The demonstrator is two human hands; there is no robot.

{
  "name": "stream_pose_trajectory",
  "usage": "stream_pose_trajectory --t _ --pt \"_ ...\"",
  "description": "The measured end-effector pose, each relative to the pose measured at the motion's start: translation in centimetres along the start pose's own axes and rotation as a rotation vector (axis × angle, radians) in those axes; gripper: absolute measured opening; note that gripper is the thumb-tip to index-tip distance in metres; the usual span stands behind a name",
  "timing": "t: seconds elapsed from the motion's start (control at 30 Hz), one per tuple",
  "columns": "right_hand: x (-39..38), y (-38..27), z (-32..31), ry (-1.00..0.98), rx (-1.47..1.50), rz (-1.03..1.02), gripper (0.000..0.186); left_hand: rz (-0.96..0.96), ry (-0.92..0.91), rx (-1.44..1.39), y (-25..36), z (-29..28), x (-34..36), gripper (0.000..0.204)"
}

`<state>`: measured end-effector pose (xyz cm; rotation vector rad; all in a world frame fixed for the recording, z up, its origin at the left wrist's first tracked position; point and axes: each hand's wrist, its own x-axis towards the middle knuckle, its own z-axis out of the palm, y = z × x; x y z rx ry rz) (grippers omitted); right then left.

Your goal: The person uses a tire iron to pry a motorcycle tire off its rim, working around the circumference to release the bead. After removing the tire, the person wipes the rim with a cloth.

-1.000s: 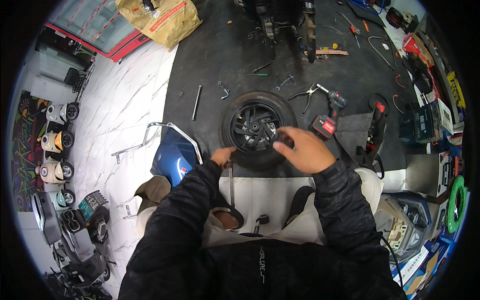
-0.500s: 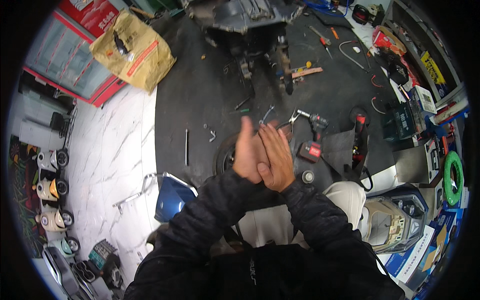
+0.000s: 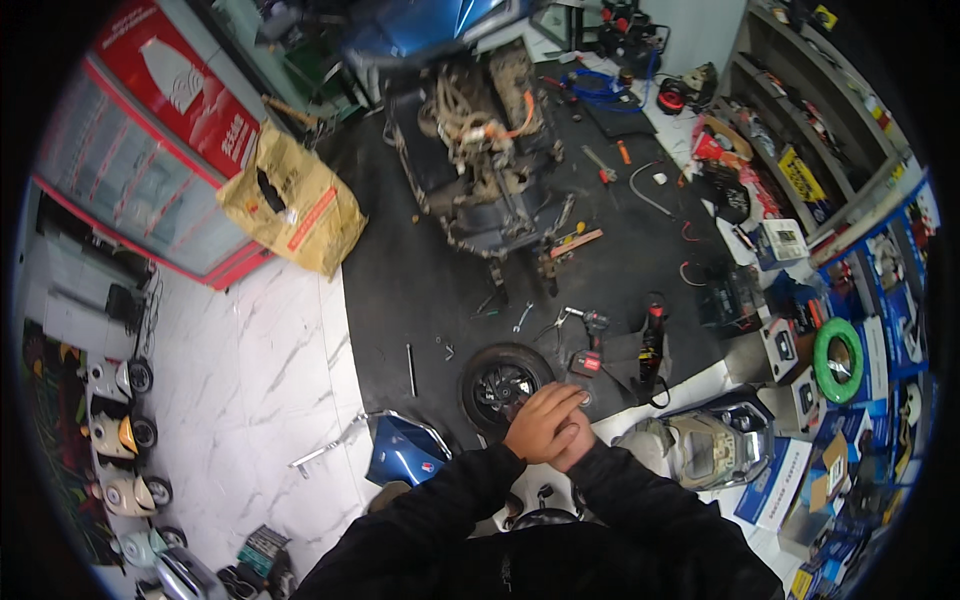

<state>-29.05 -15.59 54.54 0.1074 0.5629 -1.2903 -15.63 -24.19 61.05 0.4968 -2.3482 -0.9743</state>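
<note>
My left hand lies over my right hand, its fingers pressed together and wrapped across it. Most of the right hand's fingers are hidden under the left. No tool shows between them. Just beyond the hands a wheel with a black tyre lies flat on the dark mat. A red and black cordless impact wrench rests past my right hand, with a black and red tool bag farther right. Left of the wheel lies a long metal bar; a small spanner sits beyond it.
A partly stripped scooter stands at the far middle. Near left is a blue body panel; near right, a headlight housing. A paper sack stands by a red glass-door fridge. Shelves and boxes line the right.
My hands, palm against palm before, have come down nearer my body, the left now folded over the right. The view has shifted, showing the wheel and more of the scooter.
</note>
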Motion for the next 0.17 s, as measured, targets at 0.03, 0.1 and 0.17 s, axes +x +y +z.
stream_pose_trajectory --t 0.03,0.1,0.17 --pt "-2.0 -1.5 2.3 0.013 0.033 0.09 0.054 -0.033 -0.033 0.004 1.7 -0.5 0.7 0.063" --pt "-8.4 -6.3 4.8 0.088 -0.263 0.128 0.049 -0.169 -0.131 -0.007 5.0 -1.9 1.1 0.058" --pt "-13.7 -11.9 4.0 0.133 -0.613 0.123 0.056 -0.302 -0.207 -0.042 6.2 -2.9 -0.1 0.055"
